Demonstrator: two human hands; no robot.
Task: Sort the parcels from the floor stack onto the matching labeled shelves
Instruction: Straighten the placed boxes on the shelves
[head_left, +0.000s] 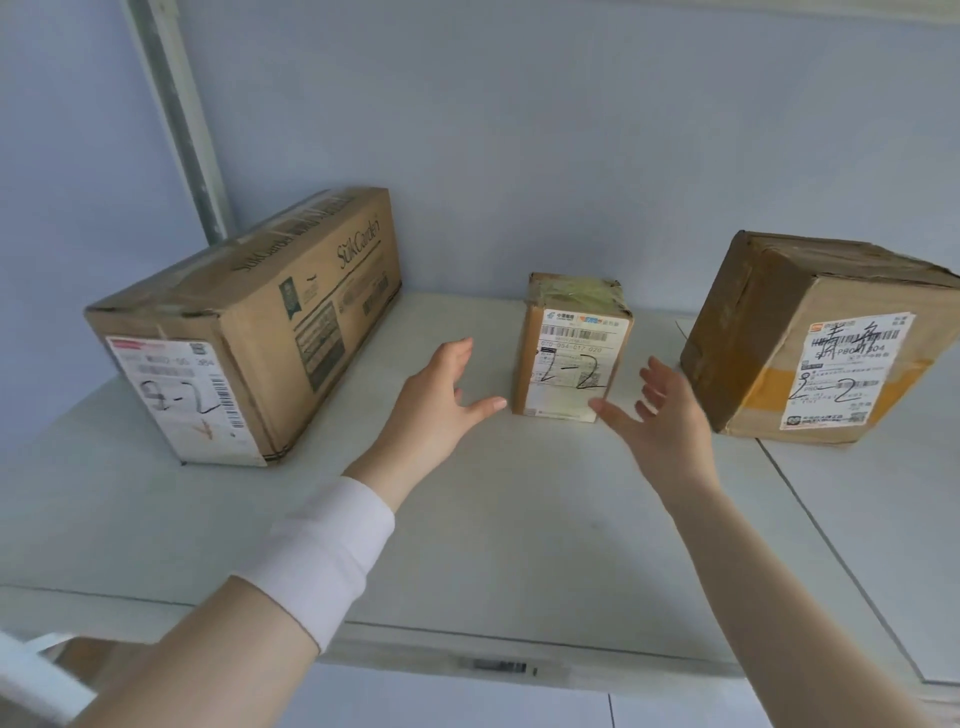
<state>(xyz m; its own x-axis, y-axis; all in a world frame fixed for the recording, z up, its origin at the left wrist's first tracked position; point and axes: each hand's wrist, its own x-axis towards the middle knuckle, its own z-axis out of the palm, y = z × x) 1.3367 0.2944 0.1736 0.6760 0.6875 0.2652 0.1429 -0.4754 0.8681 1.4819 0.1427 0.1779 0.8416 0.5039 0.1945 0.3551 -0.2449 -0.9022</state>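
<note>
Between the left fingers (457, 356) and right fingers (658, 373), all spread wide and holding nothing, the small parcel (571, 348) marked 2-2 stands upright on the shelf (519, 519). The left ones stop just short of it; the right ones reach its lower corner, contact unclear. Outward left lies a long box (249, 332); outward right, a dented box (810, 338).

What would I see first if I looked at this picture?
The left hand and right hand hover open on either side of the small parcel in the middle of the white shelf. A long carton lies to its left, a dented box to its right; each label looks hand-marked 2-2.
</note>
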